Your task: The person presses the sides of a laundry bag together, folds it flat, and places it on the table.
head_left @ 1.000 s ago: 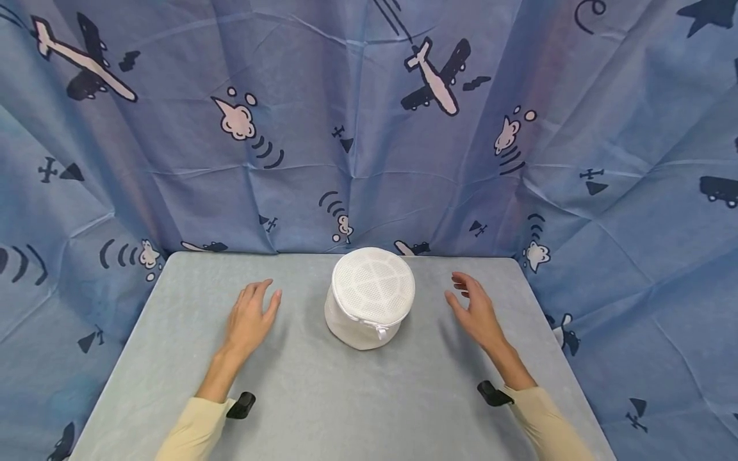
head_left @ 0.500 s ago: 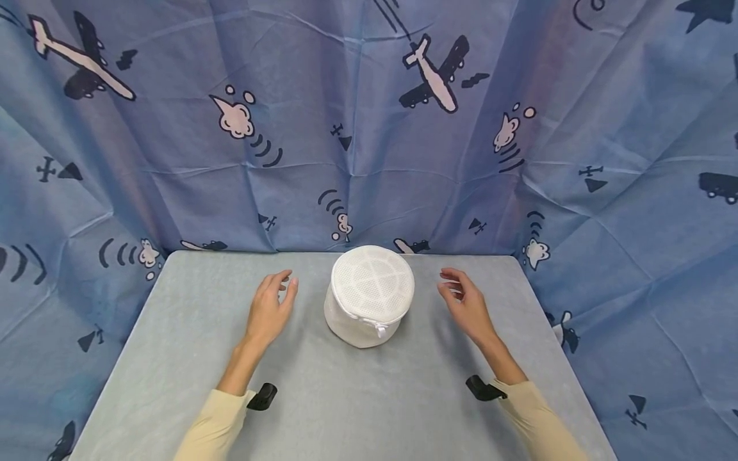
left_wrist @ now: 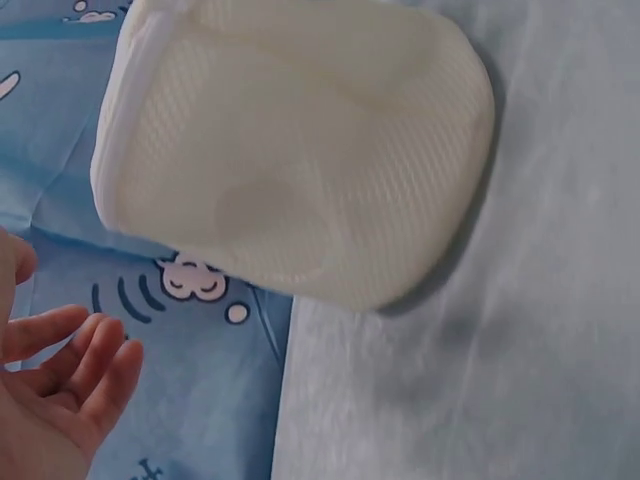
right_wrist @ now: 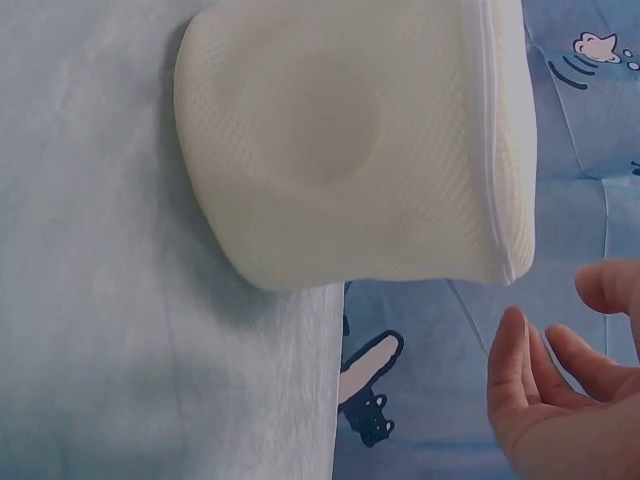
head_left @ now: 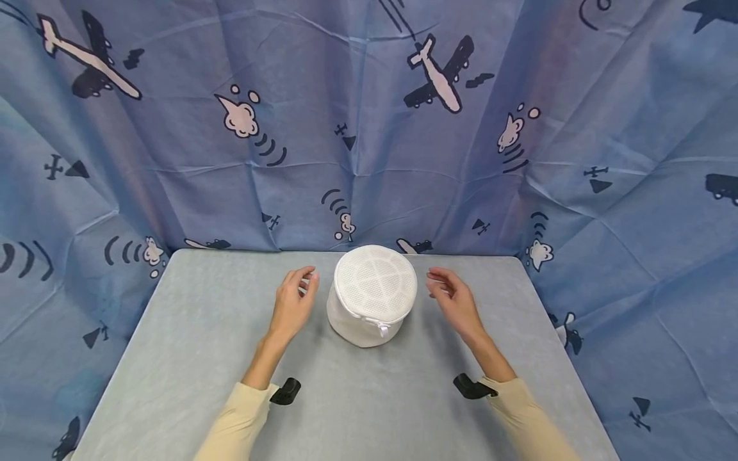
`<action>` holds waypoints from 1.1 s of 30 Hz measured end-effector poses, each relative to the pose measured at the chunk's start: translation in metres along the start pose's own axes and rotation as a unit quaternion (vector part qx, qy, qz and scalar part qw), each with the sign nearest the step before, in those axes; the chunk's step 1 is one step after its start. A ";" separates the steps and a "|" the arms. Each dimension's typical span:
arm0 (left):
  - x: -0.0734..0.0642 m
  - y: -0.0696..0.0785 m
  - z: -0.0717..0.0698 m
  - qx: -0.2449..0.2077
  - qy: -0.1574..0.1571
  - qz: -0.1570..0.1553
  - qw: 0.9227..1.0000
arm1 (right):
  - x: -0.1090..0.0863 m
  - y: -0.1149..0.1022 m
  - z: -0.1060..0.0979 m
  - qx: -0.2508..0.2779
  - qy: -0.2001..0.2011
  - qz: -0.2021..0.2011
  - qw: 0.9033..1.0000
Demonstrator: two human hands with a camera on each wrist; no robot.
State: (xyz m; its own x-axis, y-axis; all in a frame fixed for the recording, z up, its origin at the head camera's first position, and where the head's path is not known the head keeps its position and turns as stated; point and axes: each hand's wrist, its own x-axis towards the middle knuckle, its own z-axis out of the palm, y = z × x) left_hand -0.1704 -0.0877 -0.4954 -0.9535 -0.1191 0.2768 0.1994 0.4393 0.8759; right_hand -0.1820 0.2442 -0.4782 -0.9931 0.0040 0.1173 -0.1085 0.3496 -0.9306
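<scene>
A white round mesh laundry bag [head_left: 375, 285] with a zipped lid stands upright near the back of the table; its zipper pull [head_left: 383, 330] faces the front. To its left, my left hand [head_left: 293, 304] hovers with relaxed, slightly bent fingers, apart from the bag. On the other side my right hand [head_left: 458, 306] is held the same way, also clear of the bag. Both wrist views show the bag's mesh side wall [left_wrist: 300, 150], with a darker round shape faintly visible through it. Neither hand holds anything.
The bag stands on a pale grey-blue table [head_left: 369, 410]. Behind and around the table hangs a blue curtain [head_left: 300, 128] printed with airplanes. A black wrist camera [head_left: 286, 391] sits on the left sleeve, another black camera [head_left: 473, 387] on the right.
Both hands have moved inward toward the bag, the left hand farther than the right. The bag has stayed in place.
</scene>
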 end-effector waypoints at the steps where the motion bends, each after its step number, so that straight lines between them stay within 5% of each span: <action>1: 0.000 0.001 0.002 -0.005 0.003 0.002 1.000 | 0.000 0.000 0.001 -0.001 -0.003 0.003 1.000; 9: 0.001 0.004 0.018 -0.050 0.005 -0.011 0.999 | 0.002 -0.002 0.015 -0.023 -0.019 0.035 0.999; 18: 0.000 0.012 0.029 -0.113 -0.016 -0.068 0.991 | 0.004 -0.001 0.022 -0.035 -0.025 0.051 0.998; 33: -0.002 0.011 0.034 -0.138 -0.011 -0.097 0.986 | 0.004 0.000 0.025 -0.052 -0.038 0.070 0.995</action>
State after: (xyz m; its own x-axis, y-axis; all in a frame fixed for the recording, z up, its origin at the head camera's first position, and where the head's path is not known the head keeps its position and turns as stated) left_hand -0.1736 -0.0524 -0.5001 -0.9840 -0.1558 0.0870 0.0633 0.1511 0.9865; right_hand -0.1868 0.2205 -0.4863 -0.9991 -0.0093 -0.0407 0.0323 0.4460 -0.8945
